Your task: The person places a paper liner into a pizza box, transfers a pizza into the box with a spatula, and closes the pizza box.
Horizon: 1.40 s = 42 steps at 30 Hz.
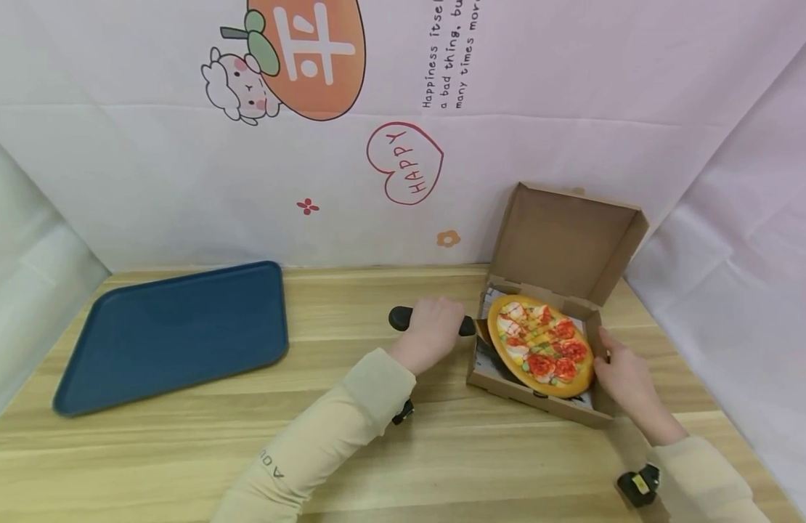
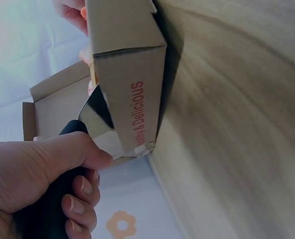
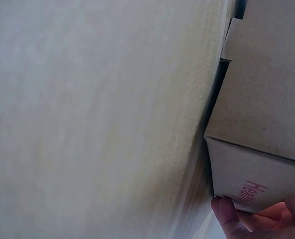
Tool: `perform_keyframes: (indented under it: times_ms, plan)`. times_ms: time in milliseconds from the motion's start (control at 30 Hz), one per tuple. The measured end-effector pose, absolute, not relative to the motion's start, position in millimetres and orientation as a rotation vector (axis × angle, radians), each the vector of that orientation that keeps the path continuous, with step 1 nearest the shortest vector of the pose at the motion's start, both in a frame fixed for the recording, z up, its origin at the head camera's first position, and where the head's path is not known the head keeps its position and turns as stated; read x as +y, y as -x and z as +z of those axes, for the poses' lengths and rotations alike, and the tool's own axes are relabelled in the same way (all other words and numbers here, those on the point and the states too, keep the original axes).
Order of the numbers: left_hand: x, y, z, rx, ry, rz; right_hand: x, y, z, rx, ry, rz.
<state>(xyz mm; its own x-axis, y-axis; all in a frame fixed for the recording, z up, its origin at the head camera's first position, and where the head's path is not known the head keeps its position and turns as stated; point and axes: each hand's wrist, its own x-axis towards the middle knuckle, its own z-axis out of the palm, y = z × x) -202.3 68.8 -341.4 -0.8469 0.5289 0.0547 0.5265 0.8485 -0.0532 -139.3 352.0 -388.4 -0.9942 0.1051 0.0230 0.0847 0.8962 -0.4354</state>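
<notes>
My left hand [image 1: 432,330] grips the black handle [image 1: 401,318] of a pizza server, fingers wrapped round it in the left wrist view. Its metal blade [image 2: 94,115] reaches over the left wall of an open cardboard pizza box [image 1: 540,398]. A toy-like pizza [image 1: 540,341] with red and white toppings lies tilted in the box, its left edge raised over the blade, which is partly hidden. At the box's right wall, my right hand [image 1: 628,378] holds the side, fingers against the printed outer face [image 3: 257,186] and near the pizza's edge.
A dark blue tray [image 1: 181,341] lies on the left of the wooden table [image 1: 377,472]. The box's lid [image 1: 566,243] stands up toward the printed white cloth [image 1: 540,145] behind. Pale cloth [image 1: 756,290] also hangs along the right side.
</notes>
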Motion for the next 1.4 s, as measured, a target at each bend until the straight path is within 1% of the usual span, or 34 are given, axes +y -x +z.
perform_keyframes:
  times_ms: [600, 933, 1400]
  plan:
    - [49.4, 205.2, -316.1, -3.036, 0.793, 0.142, 351.7, 138.7, -389.3, -3.011, 0.149, 0.714]
    - [37.5, 200.0, -303.8, -2.890, 0.794, 0.223, 351.5, 138.5, -387.3, -3.021, 0.143, 0.725]
    - [32.9, 193.5, -286.5, -2.898, 0.806, 0.336, 351.0, 137.0, -386.3, -3.025, 0.138, 0.733]
